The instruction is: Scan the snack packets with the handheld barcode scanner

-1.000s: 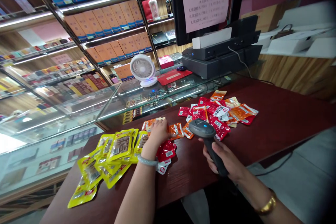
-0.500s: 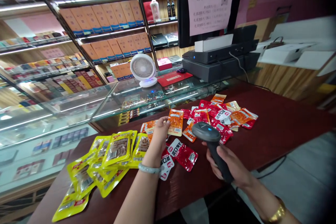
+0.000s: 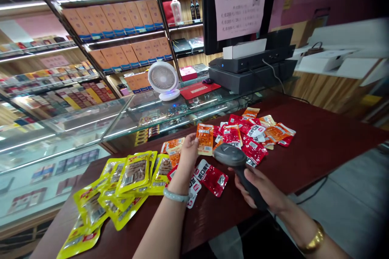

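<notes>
An orange snack packet (image 3: 204,139) is held upright by its left edge in my left hand (image 3: 189,149), its printed face and barcode turned toward me. My right hand (image 3: 258,186) is wrapped round the handle of a dark grey barcode scanner (image 3: 230,155). The scanner's head points left, close to the packet's lower right corner. Beneath and between my hands lie red-and-white packets (image 3: 214,180). Left of my left wrist is a heap of yellow snack packets (image 3: 133,174). Behind the scanner spreads a pile of red and orange packets (image 3: 254,149).
The dark red table (image 3: 328,129) meets a glass display counter (image 3: 121,119). On the counter stand a white fan (image 3: 164,79), a red mat (image 3: 199,90) and a black register (image 3: 252,73) with a monitor. A cable hangs near the table's right edge.
The scanner in my right hand has moved left, nearer the orange packet. My left hand still holds the packet, almost in the same place. The whole view has shifted slightly.
</notes>
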The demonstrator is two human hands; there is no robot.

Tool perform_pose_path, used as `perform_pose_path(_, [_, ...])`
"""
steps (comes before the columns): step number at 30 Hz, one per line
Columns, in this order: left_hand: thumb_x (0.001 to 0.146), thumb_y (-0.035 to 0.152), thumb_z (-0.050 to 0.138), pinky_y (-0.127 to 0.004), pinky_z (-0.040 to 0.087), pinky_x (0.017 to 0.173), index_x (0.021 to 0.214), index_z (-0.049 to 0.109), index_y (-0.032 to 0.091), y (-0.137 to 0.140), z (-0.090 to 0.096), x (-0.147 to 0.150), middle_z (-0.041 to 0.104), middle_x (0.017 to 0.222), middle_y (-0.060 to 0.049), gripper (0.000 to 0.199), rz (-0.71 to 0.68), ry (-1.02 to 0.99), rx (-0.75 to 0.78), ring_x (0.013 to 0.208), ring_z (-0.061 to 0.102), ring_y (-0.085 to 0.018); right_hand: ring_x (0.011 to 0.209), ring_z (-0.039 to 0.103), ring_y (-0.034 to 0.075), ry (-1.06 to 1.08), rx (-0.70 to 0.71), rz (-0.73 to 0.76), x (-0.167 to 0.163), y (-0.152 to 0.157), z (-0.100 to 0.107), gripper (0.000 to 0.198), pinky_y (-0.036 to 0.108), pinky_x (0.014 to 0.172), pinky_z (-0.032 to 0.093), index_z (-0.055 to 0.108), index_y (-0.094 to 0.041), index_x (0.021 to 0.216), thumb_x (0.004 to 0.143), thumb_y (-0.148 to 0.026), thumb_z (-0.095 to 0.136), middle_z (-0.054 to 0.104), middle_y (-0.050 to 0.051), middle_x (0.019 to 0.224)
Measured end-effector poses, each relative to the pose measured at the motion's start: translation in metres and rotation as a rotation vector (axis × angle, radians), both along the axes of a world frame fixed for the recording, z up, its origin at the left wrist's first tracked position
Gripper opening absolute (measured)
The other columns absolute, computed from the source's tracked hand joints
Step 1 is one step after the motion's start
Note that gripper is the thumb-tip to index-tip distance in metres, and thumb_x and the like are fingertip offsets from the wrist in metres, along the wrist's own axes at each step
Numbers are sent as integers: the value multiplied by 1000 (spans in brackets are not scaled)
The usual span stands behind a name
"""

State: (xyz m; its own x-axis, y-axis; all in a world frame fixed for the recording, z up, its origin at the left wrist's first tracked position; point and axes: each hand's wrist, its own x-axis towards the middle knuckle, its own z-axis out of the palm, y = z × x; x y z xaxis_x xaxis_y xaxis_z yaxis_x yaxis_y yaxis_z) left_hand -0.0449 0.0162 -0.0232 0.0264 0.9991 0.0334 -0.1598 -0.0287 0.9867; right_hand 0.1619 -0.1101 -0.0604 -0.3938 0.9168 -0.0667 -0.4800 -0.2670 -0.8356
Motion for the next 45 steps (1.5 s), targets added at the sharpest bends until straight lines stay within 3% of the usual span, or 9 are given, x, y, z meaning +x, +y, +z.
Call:
perform_pose_path(3, [82,38,62,-30,55,69,121,53,16,-3,-4,4,71,101,-11,45,-51,3,-52,82,69,-19,35,43,4,56,-2,-26,1,0,0,42,16,34,38,55,-18,113,90,-54,55,54,-4,64])
perform_pose_path(7, [81,35,67,-38,53,88,135,52,21,-10,-3,6,66,122,-12,58,-448,142,-10,104,65,-22,34,43,5,106,-11,-41,2,0,1,42,16,34,37,55,-19,113,90,-54,55,52,-5,61])
perform_pose_path(9, [82,32,66,-39,46,99,132,57,24,-12,3,1,64,127,-9,51,-532,385,134,115,59,-23,34,43,5,107,-13,-44,3,0,2,41,16,34,37,56,-19,112,90,-53,56,52,-5,61])
perform_pose_path(12, [79,29,67,-39,42,102,114,69,24,-11,17,-13,67,118,-8,35,-424,927,306,113,58,-25,35,45,5,93,5,-48,4,0,5,41,17,35,38,56,-18,113,91,-52,56,53,-5,62])
perform_pose_path(15, [69,40,75,-40,44,93,104,71,25,-11,28,-25,68,106,-8,39,-434,1383,263,102,60,-27,35,46,6,76,9,-56,5,-1,8,44,17,34,37,56,-18,114,90,-55,56,53,-5,63])
perform_pose_path(19, [60,52,78,-40,42,87,97,66,23,-15,28,-24,64,106,-9,49,-506,1620,207,104,56,-31,35,45,5,74,12,-59,4,-2,9,44,16,34,36,56,-18,116,90,-53,56,53,-5,63])
perform_pose_path(24, [67,43,73,-28,41,68,91,55,21,-13,27,-24,64,83,-1,37,-553,1338,99,78,60,-19,36,44,5,81,42,-84,3,-3,7,44,17,34,36,55,-19,118,91,-54,54,53,-4,64])
perform_pose_path(30, [68,44,72,-23,36,55,87,46,23,-1,27,-40,55,67,6,39,-207,887,119,59,53,-13,38,43,6,53,85,-126,1,-6,6,46,17,36,37,54,-19,118,90,-55,55,51,-5,64])
perform_pose_path(45, [67,40,73,-23,35,54,82,48,22,0,29,-35,56,63,6,34,-70,868,180,58,54,-13,37,40,5,23,85,-137,-2,-6,5,45,16,34,37,55,-19,116,90,-55,55,51,-6,63])
